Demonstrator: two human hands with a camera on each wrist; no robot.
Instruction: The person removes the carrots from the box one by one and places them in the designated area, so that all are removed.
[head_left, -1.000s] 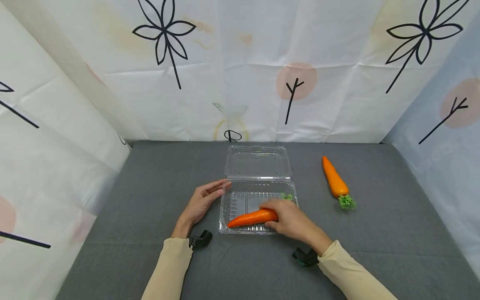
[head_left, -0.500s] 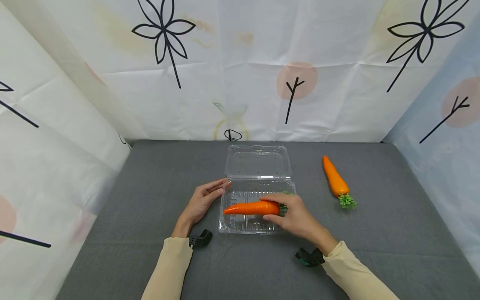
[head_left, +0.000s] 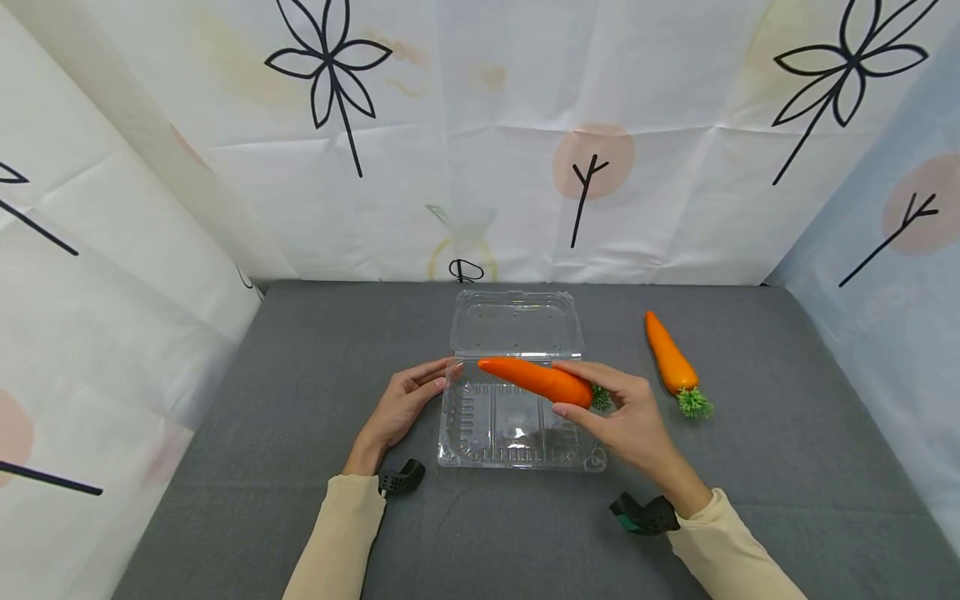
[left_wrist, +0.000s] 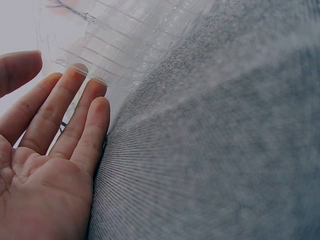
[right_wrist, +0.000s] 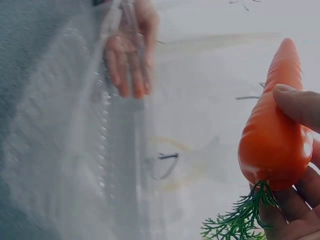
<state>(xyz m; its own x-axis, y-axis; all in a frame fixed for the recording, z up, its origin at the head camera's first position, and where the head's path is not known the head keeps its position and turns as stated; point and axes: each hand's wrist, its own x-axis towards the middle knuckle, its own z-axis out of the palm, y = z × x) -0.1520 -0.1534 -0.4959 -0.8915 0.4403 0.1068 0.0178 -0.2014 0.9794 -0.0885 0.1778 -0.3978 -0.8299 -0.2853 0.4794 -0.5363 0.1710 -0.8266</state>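
Note:
My right hand (head_left: 626,417) pinches an orange carrot (head_left: 534,378) near its thick end, thumb on one side and fingers on the other. The carrot is held up over the clear plastic clamshell box (head_left: 491,454), its tip pointing left. In the right wrist view the green leafy top (right_wrist: 237,220) hangs below the carrot's thick end. My left hand (head_left: 405,404) lies at the box's left side. In the left wrist view its fairly straight fingers (left_wrist: 90,120) touch the box wall, and the thumb stands apart. The box's lid (head_left: 516,323) is folded back, away from me.
A second orange carrot (head_left: 670,354) with a green top lies on the grey tablecloth (head_left: 300,358) right of the box. A white printed curtain (head_left: 480,167) stands behind the table and along both sides.
My right hand has lifted the carrot up from inside the box and moved it away from me and to the right. The left hand and the second carrot have stayed put.

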